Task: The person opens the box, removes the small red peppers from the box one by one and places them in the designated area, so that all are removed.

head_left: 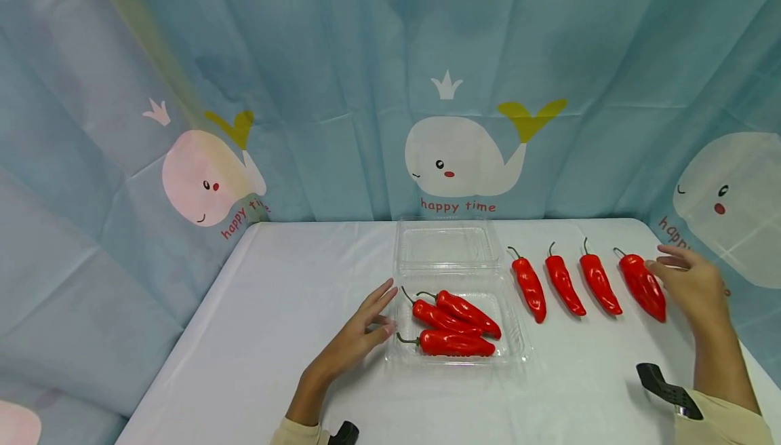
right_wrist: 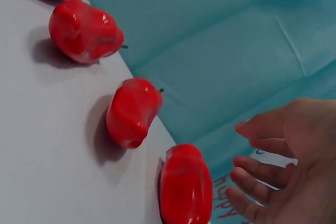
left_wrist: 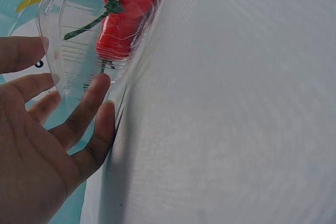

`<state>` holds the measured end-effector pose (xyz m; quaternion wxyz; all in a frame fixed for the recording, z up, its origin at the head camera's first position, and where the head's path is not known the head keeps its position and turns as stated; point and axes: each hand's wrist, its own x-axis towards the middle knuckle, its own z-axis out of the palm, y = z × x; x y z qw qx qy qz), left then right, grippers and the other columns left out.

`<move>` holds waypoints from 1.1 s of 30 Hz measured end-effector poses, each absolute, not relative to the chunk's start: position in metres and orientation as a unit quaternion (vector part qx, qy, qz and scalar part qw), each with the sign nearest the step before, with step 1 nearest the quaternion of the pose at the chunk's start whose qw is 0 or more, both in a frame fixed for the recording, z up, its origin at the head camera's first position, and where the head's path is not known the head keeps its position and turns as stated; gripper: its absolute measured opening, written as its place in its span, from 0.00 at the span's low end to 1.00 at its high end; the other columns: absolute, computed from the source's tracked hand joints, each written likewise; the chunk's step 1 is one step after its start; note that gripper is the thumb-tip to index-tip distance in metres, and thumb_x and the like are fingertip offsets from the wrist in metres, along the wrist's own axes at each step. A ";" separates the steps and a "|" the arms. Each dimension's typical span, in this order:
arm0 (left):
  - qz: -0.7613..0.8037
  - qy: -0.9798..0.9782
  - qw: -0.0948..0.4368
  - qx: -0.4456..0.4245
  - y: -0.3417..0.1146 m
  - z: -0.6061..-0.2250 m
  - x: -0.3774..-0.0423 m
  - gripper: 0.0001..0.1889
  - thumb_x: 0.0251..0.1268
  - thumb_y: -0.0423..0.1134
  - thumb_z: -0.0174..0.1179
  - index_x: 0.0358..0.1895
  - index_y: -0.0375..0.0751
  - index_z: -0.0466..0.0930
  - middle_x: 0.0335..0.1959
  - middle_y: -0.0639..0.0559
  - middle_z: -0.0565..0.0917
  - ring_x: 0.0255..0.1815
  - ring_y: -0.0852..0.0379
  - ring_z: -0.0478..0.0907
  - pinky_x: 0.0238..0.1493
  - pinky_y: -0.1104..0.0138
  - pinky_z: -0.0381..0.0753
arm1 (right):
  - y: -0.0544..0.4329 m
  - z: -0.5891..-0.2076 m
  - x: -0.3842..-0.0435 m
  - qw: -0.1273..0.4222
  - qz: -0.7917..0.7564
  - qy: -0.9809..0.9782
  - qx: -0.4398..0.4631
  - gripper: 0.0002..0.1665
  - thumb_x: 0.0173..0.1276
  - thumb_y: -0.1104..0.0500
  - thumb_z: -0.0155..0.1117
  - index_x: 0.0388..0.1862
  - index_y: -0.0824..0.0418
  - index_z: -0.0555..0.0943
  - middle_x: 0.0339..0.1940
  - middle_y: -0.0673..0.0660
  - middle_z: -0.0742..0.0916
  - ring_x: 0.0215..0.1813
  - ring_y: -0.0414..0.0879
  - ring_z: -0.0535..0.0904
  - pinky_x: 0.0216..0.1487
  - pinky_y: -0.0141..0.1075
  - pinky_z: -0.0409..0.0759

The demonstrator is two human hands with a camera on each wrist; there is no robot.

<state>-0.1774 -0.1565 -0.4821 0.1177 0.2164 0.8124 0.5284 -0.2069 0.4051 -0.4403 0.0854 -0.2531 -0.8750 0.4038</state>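
A clear plastic clamshell box [head_left: 517,326] lies with its lid [head_left: 448,245] folded back, and red chili peppers [head_left: 454,344] rest inside, green stems to the left. At the box's left edge is my left hand [head_left: 354,340]; in the left wrist view its loosely bent fingers [left_wrist: 94,95] touch the clear wall [left_wrist: 79,3]. My right hand [head_left: 695,285] hovers beside the rightmost loose red pepper [head_left: 643,285]. The right wrist view shows the relaxed fingers [right_wrist: 257,169] apart from that pepper [right_wrist: 186,187], holding nothing.
Three more red peppers, left [head_left: 529,289], middle [head_left: 564,285] and right [head_left: 601,284], form a row between box and right hand on the white table [head_left: 244,343]. A blue whale-print curtain [head_left: 317,160] hangs behind the table's far edge.
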 end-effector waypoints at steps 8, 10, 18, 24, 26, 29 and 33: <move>0.531 0.810 0.117 0.218 -0.157 -0.482 -0.177 0.36 0.80 0.37 0.56 0.86 0.46 0.55 0.89 0.51 0.47 0.65 0.45 0.79 0.65 0.61 0.79 | 0.384 -0.419 -0.202 0.122 0.415 -0.873 -0.225 0.42 0.82 0.43 0.56 0.87 0.58 0.58 0.82 0.71 0.68 0.78 0.76 0.66 0.65 0.70 0.72; 0.530 0.811 0.118 0.218 -0.156 -0.482 -0.177 0.36 0.80 0.37 0.56 0.86 0.46 0.55 0.89 0.51 0.47 0.65 0.45 0.79 0.65 0.60 0.79 | 0.377 -0.414 -0.200 0.133 0.412 -0.876 -0.213 0.42 0.82 0.44 0.56 0.87 0.58 0.59 0.82 0.71 0.69 0.78 0.76 0.65 0.65 0.72 0.72; 0.530 0.811 0.117 0.218 -0.156 -0.482 -0.177 0.36 0.80 0.38 0.56 0.86 0.47 0.55 0.89 0.51 0.47 0.66 0.44 0.79 0.65 0.60 0.79 | 0.349 -0.396 -0.196 0.174 0.408 -0.884 -0.150 0.39 0.80 0.43 0.61 0.85 0.51 0.66 0.78 0.68 0.75 0.75 0.69 0.72 0.57 0.33 0.80; 0.527 0.813 0.115 0.218 -0.157 -0.483 -0.177 0.36 0.80 0.37 0.56 0.86 0.47 0.55 0.89 0.50 0.47 0.65 0.44 0.79 0.65 0.59 0.79 | 0.325 -0.385 -0.192 0.203 0.409 -0.884 -0.105 0.36 0.79 0.43 0.63 0.82 0.50 0.71 0.73 0.67 0.80 0.66 0.54 0.78 0.41 0.13 0.72; 0.527 0.813 0.114 0.219 -0.157 -0.483 -0.177 0.36 0.80 0.37 0.56 0.86 0.47 0.55 0.89 0.50 0.47 0.65 0.44 0.79 0.65 0.58 0.79 | 0.318 -0.382 -0.190 0.208 0.416 -0.881 -0.088 0.35 0.79 0.44 0.63 0.81 0.51 0.72 0.72 0.67 0.80 0.61 0.42 0.78 0.42 0.12 0.72; 0.527 0.813 0.114 0.219 -0.157 -0.483 -0.177 0.36 0.80 0.37 0.56 0.86 0.47 0.55 0.89 0.50 0.47 0.65 0.44 0.79 0.65 0.58 0.79 | 0.309 -0.379 -0.189 0.212 0.429 -0.876 -0.059 0.34 0.79 0.46 0.64 0.80 0.52 0.73 0.72 0.67 0.81 0.55 0.26 0.73 0.44 0.13 0.72; 0.527 0.813 0.116 0.219 -0.157 -0.482 -0.177 0.36 0.81 0.38 0.56 0.86 0.47 0.55 0.89 0.51 0.47 0.66 0.44 0.78 0.65 0.57 0.78 | 0.297 -0.376 -0.186 0.219 0.436 -0.873 -0.017 0.33 0.79 0.50 0.66 0.79 0.55 0.74 0.70 0.66 0.81 0.54 0.22 0.74 0.48 0.14 0.73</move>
